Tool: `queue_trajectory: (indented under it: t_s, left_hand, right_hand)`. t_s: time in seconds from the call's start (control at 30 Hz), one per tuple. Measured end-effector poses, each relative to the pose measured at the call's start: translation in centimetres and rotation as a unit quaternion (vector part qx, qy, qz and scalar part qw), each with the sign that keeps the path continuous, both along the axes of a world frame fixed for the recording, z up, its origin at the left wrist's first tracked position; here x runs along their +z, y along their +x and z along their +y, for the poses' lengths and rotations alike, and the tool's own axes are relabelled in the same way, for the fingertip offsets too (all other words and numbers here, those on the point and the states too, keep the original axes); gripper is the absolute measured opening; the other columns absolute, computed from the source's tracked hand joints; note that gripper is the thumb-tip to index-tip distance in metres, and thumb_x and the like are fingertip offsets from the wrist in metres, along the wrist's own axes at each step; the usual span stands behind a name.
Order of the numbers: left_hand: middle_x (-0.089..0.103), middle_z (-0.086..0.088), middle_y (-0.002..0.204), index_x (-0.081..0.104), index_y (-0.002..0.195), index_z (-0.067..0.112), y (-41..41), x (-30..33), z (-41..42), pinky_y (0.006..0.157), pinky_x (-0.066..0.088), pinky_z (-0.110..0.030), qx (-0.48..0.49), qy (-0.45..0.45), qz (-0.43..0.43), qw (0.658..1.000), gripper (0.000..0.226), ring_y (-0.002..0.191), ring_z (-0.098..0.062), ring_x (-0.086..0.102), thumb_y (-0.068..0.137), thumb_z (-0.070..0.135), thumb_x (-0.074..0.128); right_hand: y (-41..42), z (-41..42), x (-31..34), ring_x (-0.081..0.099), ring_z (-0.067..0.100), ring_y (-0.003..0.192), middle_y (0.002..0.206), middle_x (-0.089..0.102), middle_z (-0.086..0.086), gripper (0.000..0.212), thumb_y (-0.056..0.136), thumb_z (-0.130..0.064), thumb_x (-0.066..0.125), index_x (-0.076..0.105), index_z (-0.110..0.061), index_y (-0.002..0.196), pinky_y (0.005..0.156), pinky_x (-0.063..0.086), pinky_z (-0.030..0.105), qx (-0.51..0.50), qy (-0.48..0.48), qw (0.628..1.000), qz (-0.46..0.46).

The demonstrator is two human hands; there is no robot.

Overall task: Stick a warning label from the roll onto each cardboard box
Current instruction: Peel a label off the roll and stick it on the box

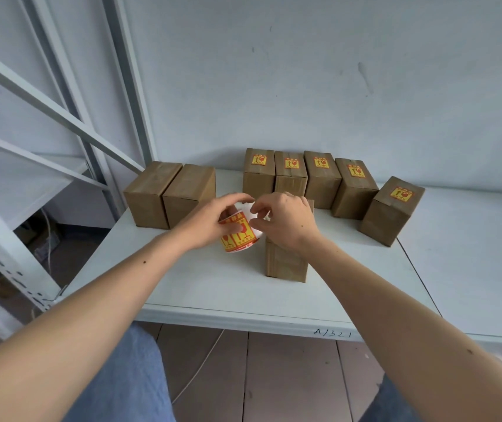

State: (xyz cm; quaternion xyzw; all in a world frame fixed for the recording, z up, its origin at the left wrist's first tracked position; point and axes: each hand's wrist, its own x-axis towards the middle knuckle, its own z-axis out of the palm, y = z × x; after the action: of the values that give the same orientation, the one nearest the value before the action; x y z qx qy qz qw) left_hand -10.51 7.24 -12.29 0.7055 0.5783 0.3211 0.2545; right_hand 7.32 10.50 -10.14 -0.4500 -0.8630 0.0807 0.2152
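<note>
My left hand [213,222] grips the roll of red-and-yellow warning labels [239,237] above the white table [219,284]. My right hand [283,220] pinches at the roll's top edge; whether it holds a label I cannot tell. Directly under my right hand stands an upright cardboard box [286,263] whose top is hidden. Two plain boxes [169,193] without labels sit at the back left. Several boxes with a label on top [304,175] line the back, and one more labelled box [391,210] stands at the right.
A white metal shelf frame [70,123] rises at the left of the table. The wall stands close behind the boxes. The table's front edge bears handwritten marks [332,332]. Tiled floor and a cable [201,367] lie below.
</note>
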Motion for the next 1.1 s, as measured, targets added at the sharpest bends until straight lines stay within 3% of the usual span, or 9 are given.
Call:
queue_trajectory:
  t_s: [0.2,0.37,0.5,0.57,0.63,0.73,0.8,0.93,1.1]
  left_hand:
    - [0.064,0.004,0.081,0.068,0.106,0.015,0.0,0.4,0.4,0.072,0.053,-0.034,0.013,0.025,-0.039,0.999,0.036,0.076,-0.014,0.06,0.074,0.006,0.08]
    - [0.068,-0.002,0.084,0.069,0.103,0.01,0.1,0.8,0.4,0.067,0.054,-0.03,0.03,0.027,-0.038,0.998,0.036,0.076,-0.019,0.063,0.07,0.012,0.084]
    - [0.071,-0.014,0.087,0.07,0.097,0.012,0.0,0.9,0.5,0.07,0.056,-0.038,0.043,0.038,-0.057,0.997,0.033,0.079,-0.029,0.067,0.068,0.012,0.085]
    - [0.07,-0.014,0.082,0.069,0.093,0.015,-0.1,0.8,0.7,0.064,0.055,-0.029,0.049,0.048,-0.078,0.995,0.03,0.074,-0.023,0.063,0.068,0.009,0.085]
    - [0.067,-0.007,0.077,0.07,0.092,0.014,-0.3,0.6,0.8,0.057,0.052,-0.018,0.067,0.058,-0.079,0.993,0.029,0.07,-0.018,0.062,0.069,0.007,0.084]
    - [0.064,-0.002,0.078,0.071,0.098,0.011,-0.9,-0.1,1.0,0.053,0.05,-0.015,0.101,0.06,-0.018,0.993,0.034,0.068,-0.014,0.059,0.067,0.01,0.085]
    - [0.066,-0.001,0.082,0.072,0.101,0.012,-1.1,-0.9,1.1,0.065,0.056,-0.028,0.103,0.063,0.075,0.99,0.039,0.073,-0.015,0.062,0.065,0.017,0.088]
    - [0.071,0.001,0.101,0.065,0.114,0.021,-0.4,-2.2,1.0,0.072,0.051,-0.03,0.073,0.025,0.237,0.968,0.047,0.091,-0.02,0.066,0.071,0.029,0.083]
    - [0.058,0.012,0.095,0.061,0.114,0.025,0.2,-1.9,1.2,0.071,0.049,-0.032,0.057,0.007,0.273,0.96,0.061,0.089,-0.012,0.056,0.064,0.055,0.08]
  right_hand:
    - [-0.7,0.4,-0.2,0.064,0.016,0.093,0.095,0.072,-0.006,0.016,0.085,-0.032,0.066,0.072,-0.024,0.098,0.088,0.05,0.043,0.002,-0.021,0.999,0.027]
    - [-0.4,0.6,-0.3,0.064,0.018,0.089,0.091,0.071,-0.004,0.005,0.084,-0.025,0.067,0.069,-0.023,0.087,0.086,0.05,0.045,0.007,-0.048,0.997,0.053]
    - [0.4,0.8,0.0,0.063,0.016,0.087,0.092,0.07,-0.001,0.003,0.086,-0.022,0.069,0.067,-0.019,0.087,0.078,0.051,0.033,0.002,-0.1,0.99,0.102]
    - [1.0,1.2,0.1,0.061,0.014,0.081,0.09,0.069,-0.001,0.003,0.087,-0.019,0.068,0.067,-0.016,0.089,0.069,0.047,0.023,-0.016,-0.128,0.981,0.148]
    - [1.8,1.8,0.3,0.059,0.014,0.077,0.088,0.069,0.002,0.003,0.087,-0.017,0.066,0.066,-0.015,0.089,0.066,0.047,0.025,-0.051,-0.16,0.961,0.219]
    - [3.9,3.1,0.7,0.063,0.016,0.079,0.087,0.072,0.002,0.002,0.087,-0.016,0.066,0.068,-0.016,0.087,0.073,0.053,0.034,-0.108,-0.196,0.931,0.289]
    - [5.2,3.6,1.2,0.064,0.014,0.077,0.087,0.073,0.003,0.004,0.087,-0.015,0.067,0.07,-0.012,0.089,0.076,0.055,0.034,-0.132,-0.214,0.92,0.3]
    - [6.5,4.2,1.5,0.065,0.007,0.073,0.089,0.072,0.004,0.011,0.085,-0.017,0.071,0.068,-0.009,0.092,0.059,0.048,0.021,-0.156,-0.283,0.91,0.26]
    - [6.1,4.7,1.2,0.061,0.007,0.067,0.089,0.07,0.006,0.02,0.084,-0.021,0.073,0.07,-0.006,0.098,0.055,0.044,0.019,-0.177,-0.317,0.911,0.196]
